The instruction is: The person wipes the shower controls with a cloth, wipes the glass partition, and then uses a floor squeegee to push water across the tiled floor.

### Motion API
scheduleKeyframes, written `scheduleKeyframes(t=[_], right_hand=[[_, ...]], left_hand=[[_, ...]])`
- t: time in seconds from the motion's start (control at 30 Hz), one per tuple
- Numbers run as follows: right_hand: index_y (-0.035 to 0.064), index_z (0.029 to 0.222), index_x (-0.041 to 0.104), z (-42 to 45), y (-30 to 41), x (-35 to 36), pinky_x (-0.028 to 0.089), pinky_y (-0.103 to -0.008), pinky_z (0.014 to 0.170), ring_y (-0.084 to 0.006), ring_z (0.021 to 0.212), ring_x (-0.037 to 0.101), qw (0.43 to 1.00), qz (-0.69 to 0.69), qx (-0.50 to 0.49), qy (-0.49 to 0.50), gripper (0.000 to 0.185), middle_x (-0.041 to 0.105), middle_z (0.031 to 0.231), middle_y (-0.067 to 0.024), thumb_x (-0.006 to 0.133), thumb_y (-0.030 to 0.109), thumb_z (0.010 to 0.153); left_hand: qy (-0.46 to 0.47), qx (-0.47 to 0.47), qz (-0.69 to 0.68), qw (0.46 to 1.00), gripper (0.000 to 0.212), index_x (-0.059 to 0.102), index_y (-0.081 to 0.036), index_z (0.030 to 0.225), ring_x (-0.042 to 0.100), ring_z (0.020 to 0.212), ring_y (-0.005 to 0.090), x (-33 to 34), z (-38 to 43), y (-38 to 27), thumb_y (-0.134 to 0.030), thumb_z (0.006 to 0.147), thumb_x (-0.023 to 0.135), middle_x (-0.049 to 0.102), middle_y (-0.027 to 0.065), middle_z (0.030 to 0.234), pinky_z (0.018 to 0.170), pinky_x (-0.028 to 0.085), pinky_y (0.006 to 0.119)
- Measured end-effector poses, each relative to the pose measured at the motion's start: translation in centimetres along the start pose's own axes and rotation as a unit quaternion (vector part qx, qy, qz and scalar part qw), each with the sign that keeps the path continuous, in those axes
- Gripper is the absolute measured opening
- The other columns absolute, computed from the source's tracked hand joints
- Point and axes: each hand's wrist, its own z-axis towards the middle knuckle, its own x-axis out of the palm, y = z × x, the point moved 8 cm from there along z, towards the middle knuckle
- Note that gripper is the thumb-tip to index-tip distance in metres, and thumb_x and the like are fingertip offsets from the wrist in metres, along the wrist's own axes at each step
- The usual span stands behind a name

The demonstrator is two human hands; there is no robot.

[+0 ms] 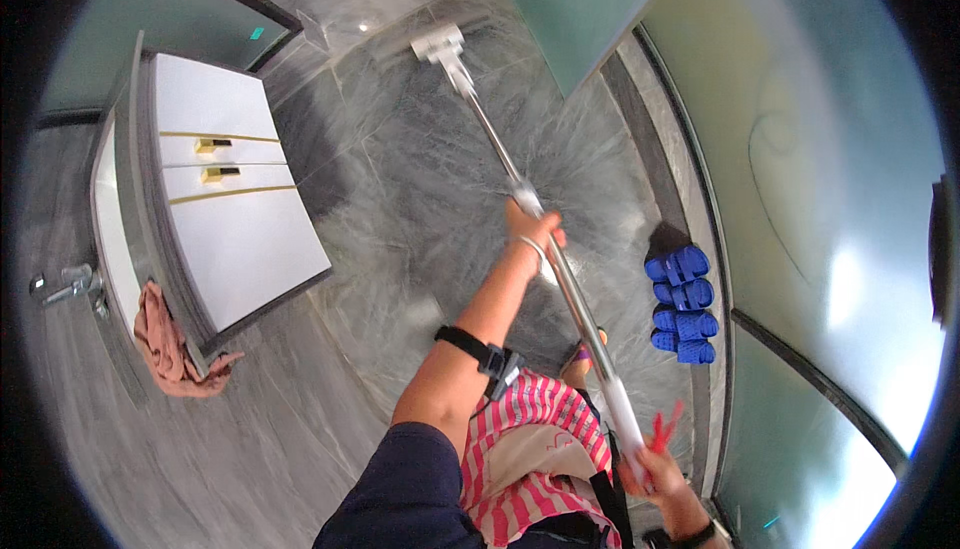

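A long-handled mop (577,290) with a metal pole runs slantwise across the view. My left hand (534,228) is wrapped around its pole near the middle, by a white collar. Lower down, my right hand (649,469) grips the white upper end of the handle, where a red tie (664,427) hangs. The white mop head (439,43) lies on the grey marbled tile floor (420,174), at the far end from me, slightly blurred.
A white vanity cabinet (232,249) with gold handles stands at left, a pinkish cloth (166,346) draped over its edge near a faucet (71,284). Several blue slippers (681,305) line the right side by frosted glass panels (810,211). A greenish glass door (577,9) juts in above.
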Motion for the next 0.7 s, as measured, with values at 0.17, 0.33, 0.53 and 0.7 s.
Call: scheduleKeyframes(t=[0.17, 0.33, 0.53, 0.7], right_hand=[[0.0043, 0.095, 0.048, 11.0, 2.8, 6.7, 0.032, -0.023, 0.037, -0.0105, 0.042, 0.041, 0.997, -0.057, -0.049, -0.017, 0.027, 0.045, 0.056, -0.0016, 0.047, 0.031, 0.088], [0.0028, 0.102, 0.049, 7.0, -1.3, 2.4, 0.032, -0.0211, 0.041, -0.0087, 0.045, 0.04, 0.996, -0.054, -0.057, -0.047, 0.032, 0.045, 0.058, -0.0005, 0.049, 0.032, 0.088], [0.0016, 0.114, 0.046, -7.9, -17.5, -13.9, 0.035, -0.0201, 0.044, -0.0071, 0.052, 0.044, 0.991, 0.026, 0.028, -0.125, 0.038, 0.048, 0.066, 0.0003, 0.053, 0.025, 0.086], [-0.0053, 0.112, 0.046, -31.9, -29.8, -23.0, 0.035, -0.022, 0.041, -0.0126, 0.049, 0.049, 0.952, 0.073, 0.148, -0.257, 0.053, 0.052, 0.062, -0.0059, 0.064, 0.025, 0.073]], left_hand=[[-0.071, 0.059, 0.08, 0.992, 0.041, 0.025, -0.007, 0.113, 0.045, 0.042, 0.0139, -2.2, 2.9, -6.0, -0.003, 0.079, 0.049, 0.044, 0.0099, 0.071, 0.035, 0.042, 0.028], [-0.072, 0.072, 0.172, 0.98, 0.026, 0.03, -0.005, 0.097, 0.046, 0.038, 0.017, -3.2, 1.0, 0.4, 0.0, 0.076, 0.044, 0.045, 0.0093, 0.061, 0.03, 0.04, 0.031], [-0.018, -0.006, 0.286, 0.958, 0.038, 0.026, 0.0, 0.097, 0.051, 0.043, 0.0194, -3.1, -15.5, 20.1, -0.003, 0.067, 0.05, 0.049, 0.011, 0.058, 0.039, 0.043, 0.031], [0.236, -0.391, 0.104, 0.883, 0.038, 0.032, -0.005, 0.101, 0.061, 0.061, 0.0232, -0.1, -37.8, 37.5, -0.011, 0.076, 0.059, 0.058, 0.013, 0.073, 0.053, 0.053, 0.036]])
